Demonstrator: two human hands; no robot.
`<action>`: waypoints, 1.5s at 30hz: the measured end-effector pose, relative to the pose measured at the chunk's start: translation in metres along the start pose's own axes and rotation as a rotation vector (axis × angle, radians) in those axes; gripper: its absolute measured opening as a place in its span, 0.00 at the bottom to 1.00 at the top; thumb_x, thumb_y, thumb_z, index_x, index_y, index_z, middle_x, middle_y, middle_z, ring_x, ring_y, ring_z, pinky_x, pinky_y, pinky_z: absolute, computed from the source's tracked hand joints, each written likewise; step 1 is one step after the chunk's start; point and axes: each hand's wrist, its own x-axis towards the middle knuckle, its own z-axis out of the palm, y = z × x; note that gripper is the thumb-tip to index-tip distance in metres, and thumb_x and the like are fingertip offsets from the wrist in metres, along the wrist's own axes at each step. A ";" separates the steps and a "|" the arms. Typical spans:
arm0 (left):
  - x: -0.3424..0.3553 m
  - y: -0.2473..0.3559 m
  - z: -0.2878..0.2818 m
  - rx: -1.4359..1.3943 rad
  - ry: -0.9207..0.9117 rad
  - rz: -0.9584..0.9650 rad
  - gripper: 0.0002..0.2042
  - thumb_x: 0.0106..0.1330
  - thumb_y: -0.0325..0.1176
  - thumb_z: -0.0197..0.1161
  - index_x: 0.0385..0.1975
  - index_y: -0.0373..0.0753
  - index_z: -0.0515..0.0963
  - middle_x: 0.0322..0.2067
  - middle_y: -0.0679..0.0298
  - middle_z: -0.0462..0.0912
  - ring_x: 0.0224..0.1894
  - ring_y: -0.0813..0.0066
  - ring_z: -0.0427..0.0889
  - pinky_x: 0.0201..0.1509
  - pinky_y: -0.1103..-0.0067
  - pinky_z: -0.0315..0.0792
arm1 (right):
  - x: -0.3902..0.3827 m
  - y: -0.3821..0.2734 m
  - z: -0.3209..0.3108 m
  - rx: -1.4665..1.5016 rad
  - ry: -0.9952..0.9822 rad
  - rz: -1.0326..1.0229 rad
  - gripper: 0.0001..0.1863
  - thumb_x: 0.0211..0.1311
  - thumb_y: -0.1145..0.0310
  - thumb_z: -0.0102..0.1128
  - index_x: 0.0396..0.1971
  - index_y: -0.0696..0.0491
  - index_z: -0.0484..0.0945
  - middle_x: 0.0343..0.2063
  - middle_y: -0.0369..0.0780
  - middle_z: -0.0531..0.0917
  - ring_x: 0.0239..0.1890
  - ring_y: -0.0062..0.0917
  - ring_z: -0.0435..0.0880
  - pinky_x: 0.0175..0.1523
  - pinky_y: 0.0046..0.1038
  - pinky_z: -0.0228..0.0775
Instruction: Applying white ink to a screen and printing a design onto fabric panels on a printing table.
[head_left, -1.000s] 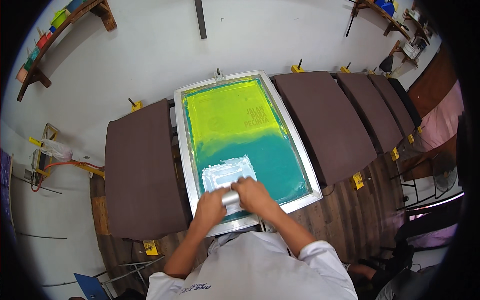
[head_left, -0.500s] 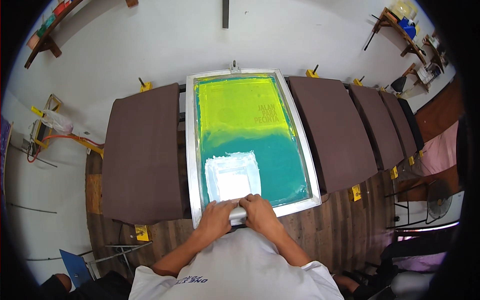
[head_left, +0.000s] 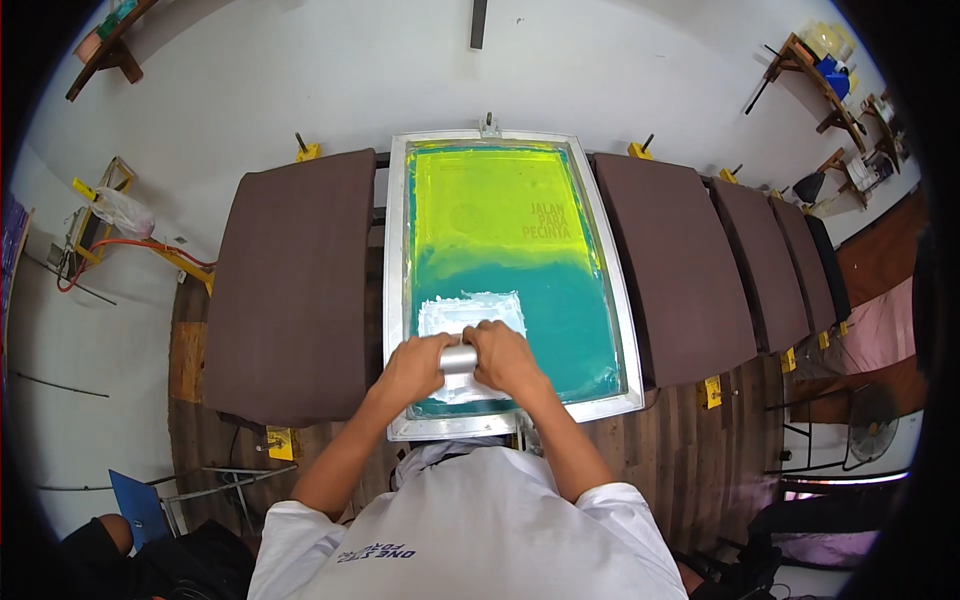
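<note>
Both your hands close on a silver bar over the near part of a framed screen.
Your left hand [head_left: 412, 366] and right hand [head_left: 503, 356] curl around the silver bar [head_left: 459, 359] from either side, nearly meeting at its far edge, with its middle bare between them; how your hidden fingertips sit, you cannot tell from this view; the bar lies over the white paste [head_left: 478, 303], left of centre in the near part of the framed screen [head_left: 398, 250], whose mesh [head_left: 520, 325] is teal near you and yellow-green farther off; a brown padded board [head_left: 300, 290] stands to the left, and more brown boards [head_left: 672, 270] line up to the right.
</note>
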 end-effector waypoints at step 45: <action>0.036 0.004 0.010 0.053 0.063 0.043 0.20 0.54 0.16 0.59 0.48 0.38 0.81 0.38 0.45 0.85 0.43 0.44 0.84 0.50 0.59 0.77 | 0.020 0.027 -0.011 -0.034 -0.034 0.092 0.18 0.37 0.79 0.64 0.36 0.55 0.82 0.35 0.48 0.84 0.40 0.47 0.83 0.46 0.41 0.77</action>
